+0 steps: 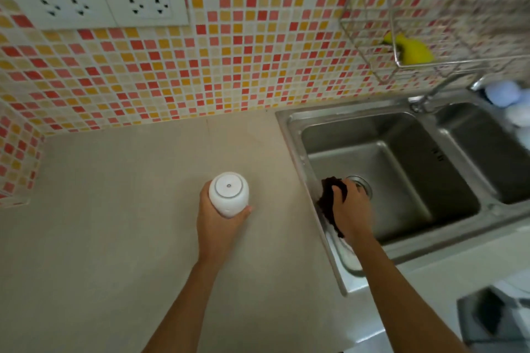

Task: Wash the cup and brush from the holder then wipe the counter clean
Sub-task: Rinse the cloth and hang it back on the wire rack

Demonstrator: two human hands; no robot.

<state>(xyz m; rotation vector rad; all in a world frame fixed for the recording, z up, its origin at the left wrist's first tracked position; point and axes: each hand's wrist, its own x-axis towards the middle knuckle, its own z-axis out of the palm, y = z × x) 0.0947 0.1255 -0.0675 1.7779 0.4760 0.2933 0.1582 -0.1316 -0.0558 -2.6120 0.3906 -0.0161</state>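
My left hand (216, 221) grips a white rounded cup (229, 193) above the beige counter (114, 209), its base turned up toward me. My right hand (351, 206) is closed on a dark brown cloth (329, 198) at the left rim of the steel sink (395, 180), pressing it against the inner wall near the drain (362, 185). No brush is visible.
A second sink basin (487, 152) lies to the right. A wire rack (415, 37) on the mosaic tile wall holds a yellow object (413, 50). Pale blue and white items (503, 93) sit behind the sink. Two wall sockets (97, 4) are upper left. A dark box (493, 315) stands lower right.
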